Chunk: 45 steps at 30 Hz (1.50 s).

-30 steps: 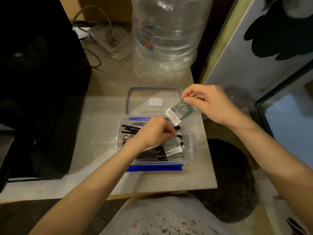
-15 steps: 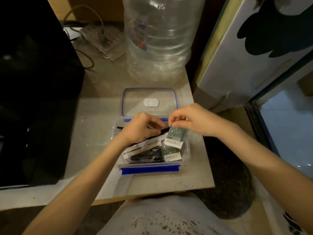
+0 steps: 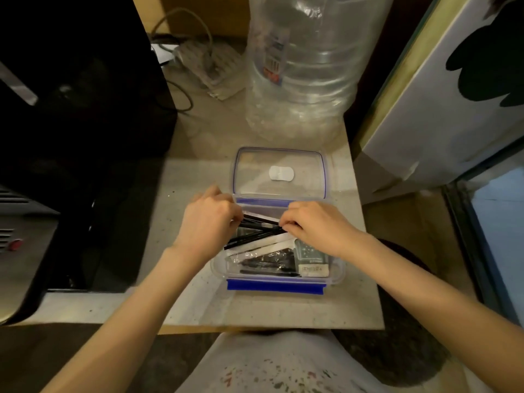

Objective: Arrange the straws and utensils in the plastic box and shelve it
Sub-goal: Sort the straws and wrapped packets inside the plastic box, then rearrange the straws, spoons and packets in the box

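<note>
A clear plastic box [image 3: 337, 275] with blue clips stands open on the counter, its lid [image 3: 249, 180] lying flat behind it. Inside lie several black straws [image 3: 256, 238], wrapped black utensils [image 3: 266, 263] and a grey-green packet [image 3: 312, 260] at the right. My left hand [image 3: 208, 222] pinches the left ends of the straws over the box. My right hand [image 3: 309, 225] pinches their right ends. The fingertips of both hands are partly hidden by the straws and each other.
A large clear water jug [image 3: 306, 63] stands behind the lid. A black appliance [image 3: 79, 131] fills the left side. A power strip with cables [image 3: 204, 63] lies at the back. A white panel [image 3: 442, 103] leans at the right. The counter's front edge [image 3: 255, 326] is close to my body.
My right hand has put the grey-green packet down in the box's right side and moved to the straws. My left hand has shifted left along the straws.
</note>
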Tool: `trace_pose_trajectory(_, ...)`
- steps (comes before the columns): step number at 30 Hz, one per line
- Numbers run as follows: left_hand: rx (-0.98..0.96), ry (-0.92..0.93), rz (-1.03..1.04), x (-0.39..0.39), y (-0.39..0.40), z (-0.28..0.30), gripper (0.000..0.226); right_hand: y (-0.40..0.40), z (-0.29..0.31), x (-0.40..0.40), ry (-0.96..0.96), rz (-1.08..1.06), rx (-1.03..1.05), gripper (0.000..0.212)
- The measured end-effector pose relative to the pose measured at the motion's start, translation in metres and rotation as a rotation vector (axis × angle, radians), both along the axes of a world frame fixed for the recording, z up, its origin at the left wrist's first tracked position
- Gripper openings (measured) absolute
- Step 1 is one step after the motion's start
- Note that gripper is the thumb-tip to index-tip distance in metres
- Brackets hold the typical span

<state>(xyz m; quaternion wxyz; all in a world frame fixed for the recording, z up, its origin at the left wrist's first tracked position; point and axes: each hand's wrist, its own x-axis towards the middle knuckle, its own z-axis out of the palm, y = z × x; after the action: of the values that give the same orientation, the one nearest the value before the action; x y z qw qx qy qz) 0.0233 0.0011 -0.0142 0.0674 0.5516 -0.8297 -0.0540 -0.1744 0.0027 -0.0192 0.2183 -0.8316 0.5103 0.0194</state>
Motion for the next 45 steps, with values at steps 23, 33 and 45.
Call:
trace_pose_trajectory(23,0.138,-0.441,0.064,-0.019,0.018,-0.022,0.013,-0.016,-0.026,0.024,0.082,-0.060,-0.061,0.022)
trace_pose_trajectory(33,0.178,-0.546,-0.053,-0.021,0.012,-0.017,0.018,-0.015,-0.022,0.030,0.097,-0.026,-0.038,0.021)
trace_pose_trajectory(45,0.164,-0.537,-0.054,-0.020,0.011,-0.021,0.015,-0.021,-0.026,0.033,-0.071,-0.132,0.187,0.017)
